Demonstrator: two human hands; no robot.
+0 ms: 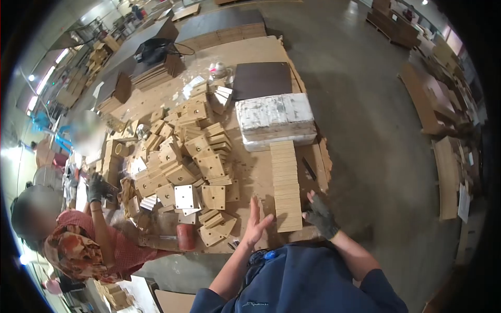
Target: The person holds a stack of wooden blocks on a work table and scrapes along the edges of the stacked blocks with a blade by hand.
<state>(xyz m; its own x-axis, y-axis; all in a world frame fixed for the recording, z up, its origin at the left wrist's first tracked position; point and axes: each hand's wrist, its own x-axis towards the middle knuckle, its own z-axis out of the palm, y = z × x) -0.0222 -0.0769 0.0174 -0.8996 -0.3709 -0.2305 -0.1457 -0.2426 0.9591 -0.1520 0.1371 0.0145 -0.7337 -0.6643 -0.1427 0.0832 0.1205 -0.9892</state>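
A long row of thin wooden blocks (285,188) stands packed face to face, running from a white-wrapped block (274,117) towards me. My left hand (257,224), bare, is held just left of the row's near end with its fingers stretched out and nothing in it. On the other side, my right hand (321,216) wears a dark fingerless-looking glove. Its fingers are apart beside the row, and it holds nothing that I can see. Whether either hand touches the blocks, I cannot tell.
Drilled wooden plates (201,156) lie heaped left of the row. A red-headed mallet (186,237) rests at the table's near edge. A dark strip (309,169) lies right of the row. At the left, a co-worker's gloved hand (96,189) is over the table. Dark panels (222,26) are stacked behind.
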